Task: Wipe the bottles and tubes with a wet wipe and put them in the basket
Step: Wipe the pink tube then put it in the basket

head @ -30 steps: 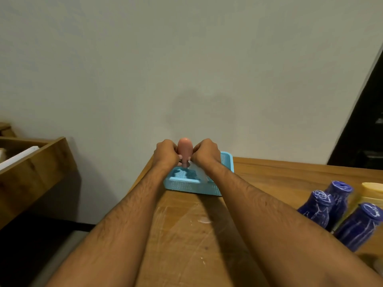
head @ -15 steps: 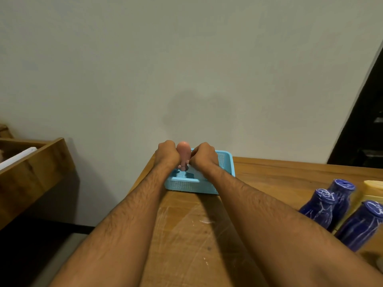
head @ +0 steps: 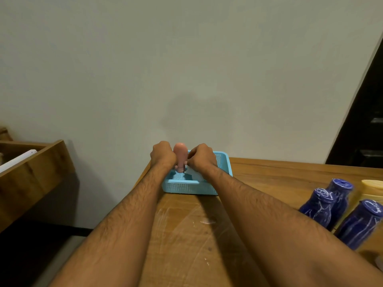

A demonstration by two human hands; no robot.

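gripping pink tube (head: 179, 154) over basket (head: 224, 165): left hand (head: 162, 155), right hand (head: 200, 158).

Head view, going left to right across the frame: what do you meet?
Wooden shelf unit → left hand → pink bottle → right hand → blue basket's right rim → three dark blue bottles → cream bottle at the right edge.

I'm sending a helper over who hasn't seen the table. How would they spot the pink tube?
Find the light blue basket at the far edge of the wooden table. The pink tube stands upright over it between both hands, unlike the dark blue bottles at right.
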